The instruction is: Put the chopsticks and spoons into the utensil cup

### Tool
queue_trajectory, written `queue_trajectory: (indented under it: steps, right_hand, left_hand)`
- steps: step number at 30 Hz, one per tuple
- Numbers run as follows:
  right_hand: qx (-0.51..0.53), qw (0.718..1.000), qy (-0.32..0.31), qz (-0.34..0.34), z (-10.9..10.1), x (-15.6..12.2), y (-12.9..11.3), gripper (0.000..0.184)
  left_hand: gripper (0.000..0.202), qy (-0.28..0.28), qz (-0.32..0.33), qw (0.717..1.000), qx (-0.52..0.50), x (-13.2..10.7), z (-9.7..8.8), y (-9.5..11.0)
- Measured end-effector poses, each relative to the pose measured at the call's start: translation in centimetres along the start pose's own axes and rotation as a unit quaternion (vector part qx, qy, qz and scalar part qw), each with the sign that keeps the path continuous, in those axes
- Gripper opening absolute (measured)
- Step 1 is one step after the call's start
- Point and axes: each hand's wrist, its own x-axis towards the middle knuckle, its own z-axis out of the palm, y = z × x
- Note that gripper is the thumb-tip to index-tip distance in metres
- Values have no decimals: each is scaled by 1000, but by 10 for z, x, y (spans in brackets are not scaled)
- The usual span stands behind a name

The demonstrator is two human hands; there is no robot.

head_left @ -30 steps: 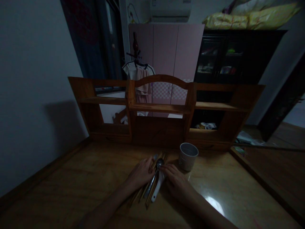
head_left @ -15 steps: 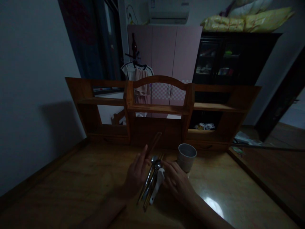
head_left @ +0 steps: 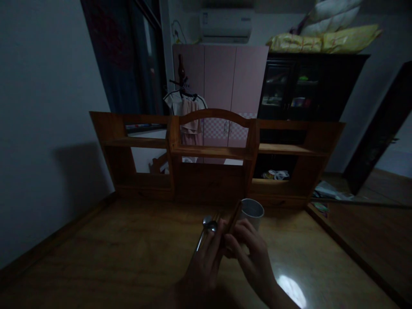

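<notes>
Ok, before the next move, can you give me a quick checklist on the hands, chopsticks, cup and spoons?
1. Chopsticks in hand: ok, held at a slant between the left hand and right hand.
2. Which hand carries the grip: cannot tell, the hands overlap around the chopsticks.
3. Cup upright: ok, standing on the table beyond the right hand.
4. Chopstick tips free of the cup: cannot tell, they overlap its left edge in this view.
5. Spoons clear of the left hand: not ok, it partly covers them in view.
</notes>
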Motion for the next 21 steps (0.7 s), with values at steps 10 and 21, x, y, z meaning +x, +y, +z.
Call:
queue_trajectory:
  steps: [10,21]
  right_hand:
    - [51,995,44,70,-16,10,1,19]
    - [52,992,97,62,-23,12,4,19]
  left_hand:
    - [51,-59,-161,940,-296,17,-10,13]
    - [30,-89,-208,938,-262,19,-10,13]
